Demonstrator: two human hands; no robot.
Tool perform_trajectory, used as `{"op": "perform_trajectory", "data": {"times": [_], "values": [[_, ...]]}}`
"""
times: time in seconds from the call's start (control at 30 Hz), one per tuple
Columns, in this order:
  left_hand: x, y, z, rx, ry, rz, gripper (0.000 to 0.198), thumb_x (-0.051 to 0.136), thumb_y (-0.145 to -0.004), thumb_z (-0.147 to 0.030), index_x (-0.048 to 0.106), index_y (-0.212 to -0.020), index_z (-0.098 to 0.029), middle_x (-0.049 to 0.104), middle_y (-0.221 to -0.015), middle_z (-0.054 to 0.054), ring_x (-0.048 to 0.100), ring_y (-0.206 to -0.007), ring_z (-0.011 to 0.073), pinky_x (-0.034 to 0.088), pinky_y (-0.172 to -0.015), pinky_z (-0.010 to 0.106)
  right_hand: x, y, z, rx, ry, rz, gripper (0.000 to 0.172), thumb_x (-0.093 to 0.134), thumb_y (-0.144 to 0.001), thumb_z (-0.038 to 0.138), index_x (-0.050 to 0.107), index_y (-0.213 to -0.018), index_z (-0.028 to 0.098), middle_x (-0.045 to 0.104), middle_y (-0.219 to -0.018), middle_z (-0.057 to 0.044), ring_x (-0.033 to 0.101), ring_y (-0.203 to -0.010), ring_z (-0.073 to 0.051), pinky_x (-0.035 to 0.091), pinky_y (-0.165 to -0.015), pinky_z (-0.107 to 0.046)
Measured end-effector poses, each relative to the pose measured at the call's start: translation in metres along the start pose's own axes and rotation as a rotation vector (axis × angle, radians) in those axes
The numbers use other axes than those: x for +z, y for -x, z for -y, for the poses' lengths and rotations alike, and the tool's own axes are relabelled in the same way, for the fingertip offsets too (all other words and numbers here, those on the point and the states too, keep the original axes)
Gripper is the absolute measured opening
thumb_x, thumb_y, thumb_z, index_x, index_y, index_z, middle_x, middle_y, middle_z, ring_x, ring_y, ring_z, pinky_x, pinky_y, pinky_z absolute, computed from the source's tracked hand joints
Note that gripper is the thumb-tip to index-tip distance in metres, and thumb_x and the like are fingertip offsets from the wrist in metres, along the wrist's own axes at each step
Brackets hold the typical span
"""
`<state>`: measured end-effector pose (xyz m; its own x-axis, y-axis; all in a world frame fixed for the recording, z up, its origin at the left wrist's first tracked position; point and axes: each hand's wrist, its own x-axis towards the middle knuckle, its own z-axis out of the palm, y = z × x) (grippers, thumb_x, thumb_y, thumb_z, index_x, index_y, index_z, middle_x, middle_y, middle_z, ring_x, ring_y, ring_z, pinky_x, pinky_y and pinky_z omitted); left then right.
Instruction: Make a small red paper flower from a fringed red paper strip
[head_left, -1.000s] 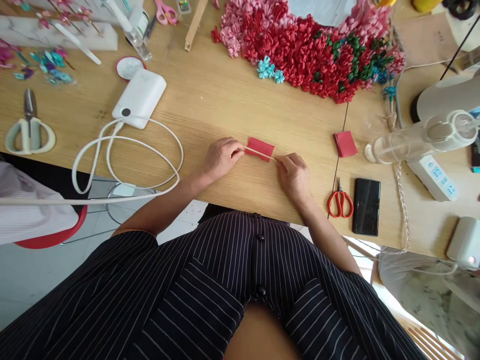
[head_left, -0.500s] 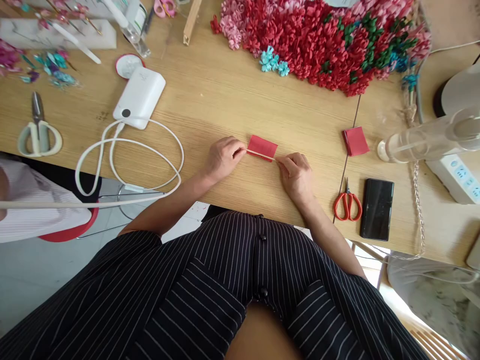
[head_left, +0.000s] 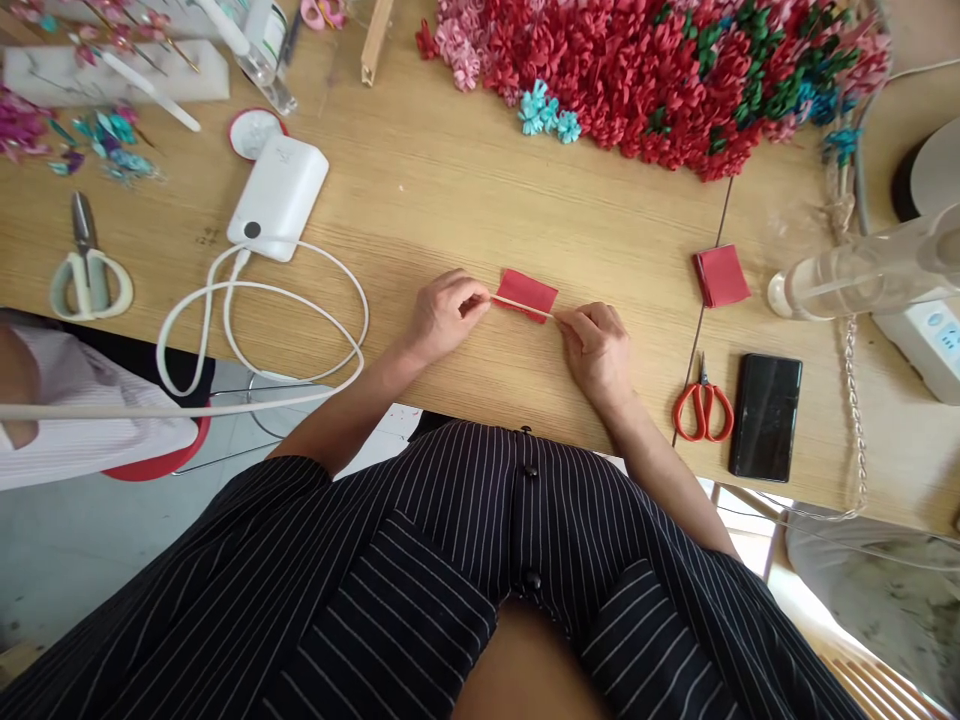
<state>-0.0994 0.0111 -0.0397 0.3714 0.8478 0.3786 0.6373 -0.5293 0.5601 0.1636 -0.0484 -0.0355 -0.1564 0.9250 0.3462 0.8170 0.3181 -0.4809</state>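
Observation:
A small red piece, cloth or paper [head_left: 528, 290], lies flat on the wooden table in front of me. Across its near edge runs a thin pale stick [head_left: 521, 305]. My left hand [head_left: 450, 318] pinches the stick's left end, fingers closed. The other end is pinched between the fingers of my right hand [head_left: 598, 355]. Whether the stick presses on the red piece or hovers just over it, I cannot tell. Off to the right sits a stack of similar red pieces [head_left: 724, 276], with red-handled scissors [head_left: 703, 410] nearer my body.
A black phone [head_left: 765, 417] lies beside the scissors. A clear bottle [head_left: 847, 270] and a power strip [head_left: 926, 340] are at far right. Red flowers [head_left: 637, 90] heap at the back. Left are a white power bank [head_left: 279, 195], its looped cable [head_left: 259, 285] and pale-handled scissors [head_left: 90, 270].
The view has shifted slightly. Both hands keep their pinch on the stick over the red piece, with hardly any movement.

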Motion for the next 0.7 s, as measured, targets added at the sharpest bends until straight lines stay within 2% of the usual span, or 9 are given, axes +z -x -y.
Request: {"op": "perform_trajectory", "data": {"times": [0.2,0.53,0.7], "values": [[-0.0003,-0.0044,-0.0014,-0.038,-0.024,0.029,0.012,0.069,-0.090,-0.013,0.067,-0.081,-0.020,0.072,-0.083,0.001,0.060,-0.072,0.0139,0.050,-0.072,0.028,-0.0006,0.0003,0.0005,-0.020,0.005,-0.009,0.027,0.053,-0.107,0.028,0.080,-0.103,0.023,0.070,-0.092,-0.009,0.060,-0.086,-0.022,0.050,-0.076,-0.034],[0.0021,-0.0066,-0.0010,-0.025,0.017,-0.013,0.014,0.069,-0.088,-0.012,0.065,-0.078,-0.020,0.070,-0.078,0.000,0.058,-0.068,0.0130,0.048,-0.069,0.028,-0.0003,-0.0003,0.0007,0.046,-0.067,0.025,0.028,0.051,-0.106,0.029,0.078,-0.097,0.024,0.069,-0.094,-0.009,0.058,-0.089,-0.023,0.049,-0.079,-0.037],[-0.0019,-0.0063,0.0012,-0.050,0.075,0.044,0.007,0.069,-0.087,-0.013,0.069,-0.085,-0.020,0.072,-0.084,0.000,0.060,-0.070,0.0122,0.050,-0.069,0.027,-0.0007,0.0033,0.0010,0.066,-0.073,-0.002,0.030,0.050,-0.107,0.032,0.078,-0.097,0.023,0.068,-0.093,-0.009,0.057,-0.088,-0.022,0.048,-0.078,-0.037]]}}
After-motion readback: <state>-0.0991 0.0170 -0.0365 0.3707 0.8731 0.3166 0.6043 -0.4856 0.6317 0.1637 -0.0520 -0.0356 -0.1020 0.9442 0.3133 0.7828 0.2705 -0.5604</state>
